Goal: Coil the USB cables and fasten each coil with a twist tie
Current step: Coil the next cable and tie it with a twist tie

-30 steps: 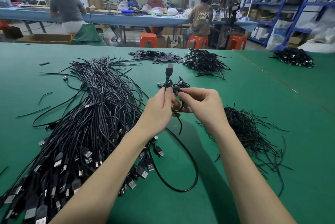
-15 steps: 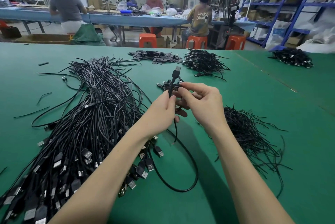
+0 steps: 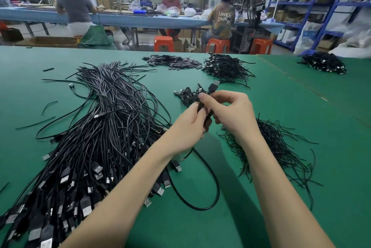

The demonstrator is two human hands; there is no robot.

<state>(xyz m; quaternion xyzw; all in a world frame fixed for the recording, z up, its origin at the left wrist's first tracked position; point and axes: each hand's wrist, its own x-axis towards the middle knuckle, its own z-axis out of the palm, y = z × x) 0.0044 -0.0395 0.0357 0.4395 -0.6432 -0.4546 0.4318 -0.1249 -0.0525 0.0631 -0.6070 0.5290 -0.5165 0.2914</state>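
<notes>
Both hands hold one black USB cable (image 3: 206,117) above the green table (image 3: 301,107). My left hand (image 3: 187,127) pinches the folded strands from the left. My right hand (image 3: 233,113) grips them from the right, fingers curled. The cable's USB plug (image 3: 214,85) sticks up past my right fingers. Its loose part hangs down and loops on the table (image 3: 210,193) between my forearms. A big pile of uncoiled USB cables (image 3: 90,147) lies at the left. A heap of thin black twist ties (image 3: 275,147) lies at the right. A few tied coils (image 3: 187,95) lie just beyond my hands.
Farther back sit a pile of small black flat pieces (image 3: 172,62) and a pile of coiled cables (image 3: 224,66); another pile (image 3: 323,62) lies at the far right. Stray ties lie at the left. Beyond the table, three people sit at a blue bench (image 3: 124,18) with orange stools and shelving.
The USB plug has swung from upright and left of my right hand to tilted right above it. More of the hanging cable has been drawn up into my hands.
</notes>
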